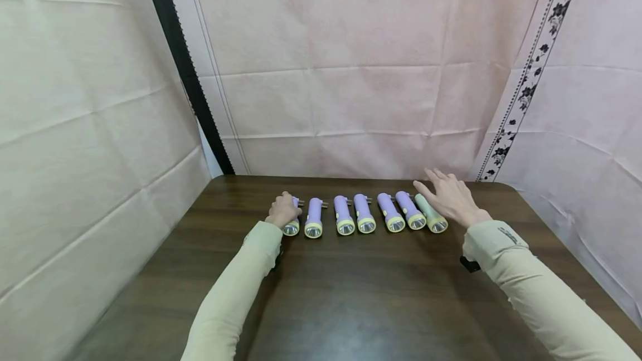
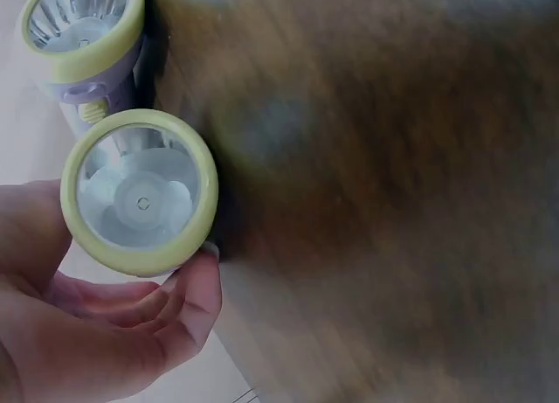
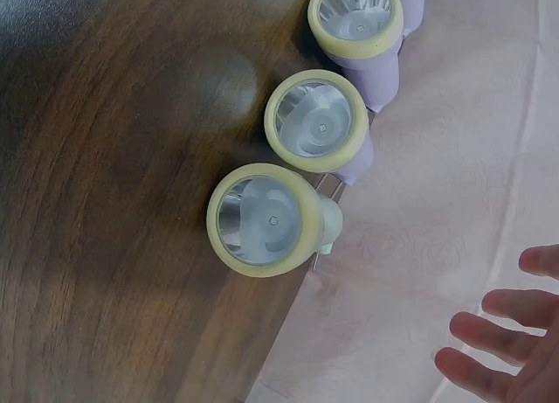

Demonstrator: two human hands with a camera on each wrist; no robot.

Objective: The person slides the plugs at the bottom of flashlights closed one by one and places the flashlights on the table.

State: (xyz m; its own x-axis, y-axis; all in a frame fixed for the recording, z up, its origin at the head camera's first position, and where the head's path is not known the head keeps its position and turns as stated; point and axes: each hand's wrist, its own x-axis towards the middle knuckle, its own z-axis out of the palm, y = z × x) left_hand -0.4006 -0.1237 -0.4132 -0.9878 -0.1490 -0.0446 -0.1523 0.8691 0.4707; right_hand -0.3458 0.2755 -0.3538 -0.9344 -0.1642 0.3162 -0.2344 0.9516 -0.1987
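Partly, the left hand [image 1: 283, 210] hides a flashlight [image 1: 291, 229].

So there's a row of seven flashlights [image 1: 365, 213] running left to right across the far part of the bench [image 1: 321, 294], all aimed at the near side, with cloth [image 1: 341, 43] hanging behind and off to both sides. Left grip [image 1: 283, 209] is around the leftmost flashlight [image 1: 291, 229], right grip [image 1: 451, 198] is just right of the rightmost flashlight [image 1: 435, 220]. Third and fourth sit close as a pair, and the last three bunch up at the right end.
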